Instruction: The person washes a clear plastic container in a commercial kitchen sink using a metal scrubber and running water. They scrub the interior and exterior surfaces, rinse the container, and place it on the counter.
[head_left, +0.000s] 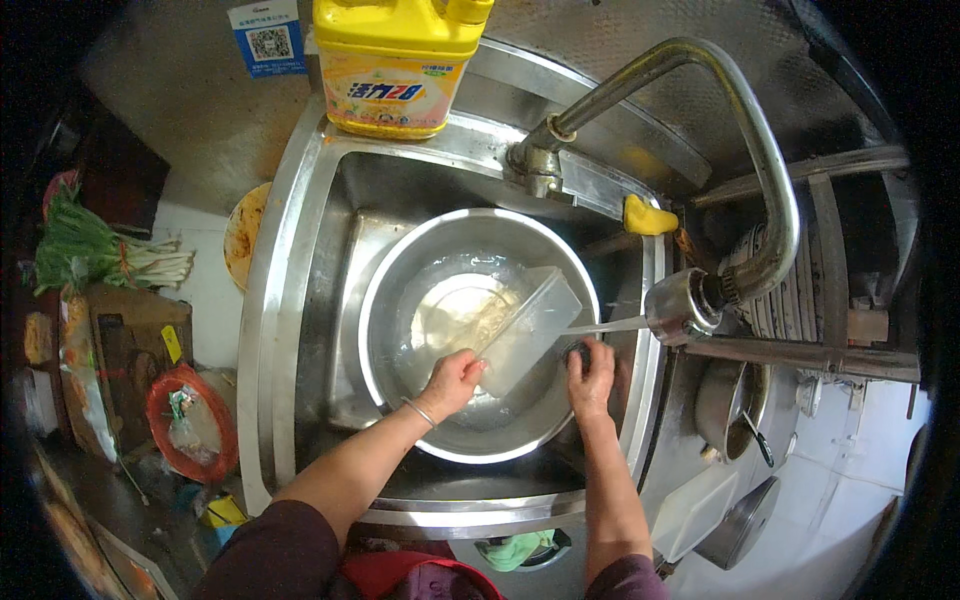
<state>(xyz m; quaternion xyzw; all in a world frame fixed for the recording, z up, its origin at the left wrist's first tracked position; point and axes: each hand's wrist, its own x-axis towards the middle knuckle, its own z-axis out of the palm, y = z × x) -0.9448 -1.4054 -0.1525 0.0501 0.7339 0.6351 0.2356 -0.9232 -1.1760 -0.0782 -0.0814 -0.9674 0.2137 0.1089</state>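
Note:
My left hand (452, 384) grips the rim of a translucent plastic container (536, 330), which is tilted on its side over a wide stainless steel basin (386, 315). A stream of water from the faucet head (679, 306) strikes the container's outer side. My right hand (592, 379) is at the basin's right rim, its fingers curled around a small dark scouring pad (576, 351), mostly hidden, perhaps steel wool. The basin holds clear water and stands inside a stainless steel sink (319, 300).
A yellow detergent jug (394, 71) stands on the sink's back ledge. The bent faucet pipe (757, 127) arches over the right side, near a yellow cloth (649, 217). Stacked plates (772, 292) and a pot (724, 409) are at right; green onions (97, 251) lie at left.

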